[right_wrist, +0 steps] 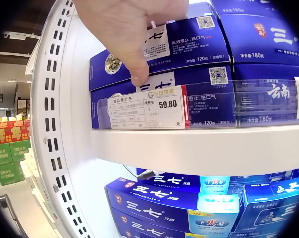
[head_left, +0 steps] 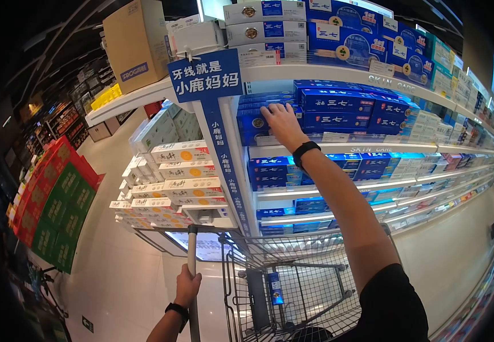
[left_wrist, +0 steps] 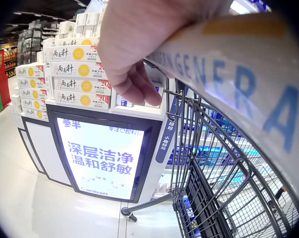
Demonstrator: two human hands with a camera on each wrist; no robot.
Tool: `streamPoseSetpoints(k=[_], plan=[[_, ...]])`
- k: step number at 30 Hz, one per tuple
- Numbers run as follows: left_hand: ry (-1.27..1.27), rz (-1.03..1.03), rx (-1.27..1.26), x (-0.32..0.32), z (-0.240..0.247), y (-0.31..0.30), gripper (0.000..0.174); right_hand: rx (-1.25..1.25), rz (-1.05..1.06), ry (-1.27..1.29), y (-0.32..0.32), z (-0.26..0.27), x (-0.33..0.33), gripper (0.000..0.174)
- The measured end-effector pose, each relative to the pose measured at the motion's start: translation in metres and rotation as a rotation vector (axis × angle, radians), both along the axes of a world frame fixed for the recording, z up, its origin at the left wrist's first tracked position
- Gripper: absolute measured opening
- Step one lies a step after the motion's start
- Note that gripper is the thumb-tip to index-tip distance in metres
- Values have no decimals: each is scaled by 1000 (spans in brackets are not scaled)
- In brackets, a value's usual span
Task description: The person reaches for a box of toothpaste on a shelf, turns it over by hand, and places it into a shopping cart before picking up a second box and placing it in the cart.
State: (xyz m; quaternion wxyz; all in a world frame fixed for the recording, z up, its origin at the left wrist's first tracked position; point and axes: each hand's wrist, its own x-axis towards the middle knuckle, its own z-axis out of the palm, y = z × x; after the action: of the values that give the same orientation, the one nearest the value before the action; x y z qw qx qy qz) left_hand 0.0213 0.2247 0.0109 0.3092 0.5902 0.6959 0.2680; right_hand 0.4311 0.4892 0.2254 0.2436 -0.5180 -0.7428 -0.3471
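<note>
My left hand [head_left: 186, 286] grips the grey handlebar [head_left: 192, 245] of a wire shopping cart [head_left: 315, 279]; the left wrist view shows its fingers curled below the lettered bar [left_wrist: 238, 69]. My right hand [head_left: 284, 124] reaches to a shelf of stacked blue toothpaste boxes. The right wrist view has its thumb [right_wrist: 138, 69] against the front of the upper toothpaste box [right_wrist: 189, 47], with fingers over its top edge, partly hidden by the hand. A second box [right_wrist: 209, 91] lies directly beneath, behind a price tag [right_wrist: 147, 109] reading 59.80. One blue box [head_left: 275, 288] lies in the cart.
White shelves [head_left: 338, 149] run to the right with more toothpaste. A blue sign [head_left: 207, 76] hangs at the shelf end. Stacked white boxes [head_left: 184, 171] stand left, above a lit screen [left_wrist: 99, 158]. Red and green cartons [head_left: 59, 211] stand across the aisle floor [head_left: 116, 279].
</note>
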Motion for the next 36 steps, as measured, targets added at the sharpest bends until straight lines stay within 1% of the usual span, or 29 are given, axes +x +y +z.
streamPoseSetpoints(k=[3,6,8,9,10,11,12,13,15,16,17,18,19,20,21,22,23,24,27,29,30,31,33,34,36], plan=[[-2,1,0,2,5,-1,36,-27,-4,14,0,0,0,44],[15,-10,22,-1,2,2,36,-66,-44,1,-3,2,-3,63],[14,-12,25,0,1,-1,35,64,76,80,-8,6,-7,61],[9,-6,10,2,5,-1,34,102,135,126,-17,3,-12,59],[-6,-23,28,-1,2,-1,34,110,238,195,-36,4,-18,62],[-23,-35,31,-4,-4,1,34,103,338,274,-60,7,-25,64],[15,-52,24,-5,-4,2,33,82,468,340,-86,0,-30,58],[-15,-75,83,-8,-10,2,32,49,596,423,-110,-11,-32,53],[-39,-87,36,-8,-5,3,29,-105,636,587,-171,-53,-34,43],[-98,-62,-20,-1,4,-1,29,-203,591,720,-201,-81,-33,34],[-156,-39,-38,6,11,0,29,-288,529,877,-223,-116,-32,32],[-165,-33,-74,6,8,-3,29,-415,458,1032,-241,-166,-29,29],[-172,-30,-86,4,7,0,28,-555,326,1152,-260,-211,-29,26],[-174,-30,-93,3,7,3,27,-786,267,1346,-276,-260,-26,23],[-170,-18,-100,3,8,5,27,-937,110,1314,-292,-331,-20,25],[-167,-7,-108,5,9,4,28,-1193,10,1232,-311,-389,-14,33],[-164,0,-116,6,8,4,28,-1329,-70,1251,-332,-445,-16,38],[-173,-2,-117,7,7,4,25,-1509,-131,1270,-344,-479,-21,42],[-194,2,-139,5,9,2,28,-1525,-293,1554,-362,-543,-44,45],[-166,23,-150,10,13,2,36,-1459,-457,1377,-374,-617,-60,56],[-151,26,-148,10,13,2,39,-1430,-539,1283,-374,-630,-65,62],[-136,32,-151,9,12,1,42,-1469,-547,1330,-375,-643,-68,64],[-105,32,-157,8,11,3,45,-1543,-554,1414,-365,-647,-70,69],[-88,27,-160,8,12,3,46,-1463,-603,1342,-363,-649,-75,67],[-40,37,-170,18,17,4,46,-1511,-633,1356,-357,-645,-76,64]])
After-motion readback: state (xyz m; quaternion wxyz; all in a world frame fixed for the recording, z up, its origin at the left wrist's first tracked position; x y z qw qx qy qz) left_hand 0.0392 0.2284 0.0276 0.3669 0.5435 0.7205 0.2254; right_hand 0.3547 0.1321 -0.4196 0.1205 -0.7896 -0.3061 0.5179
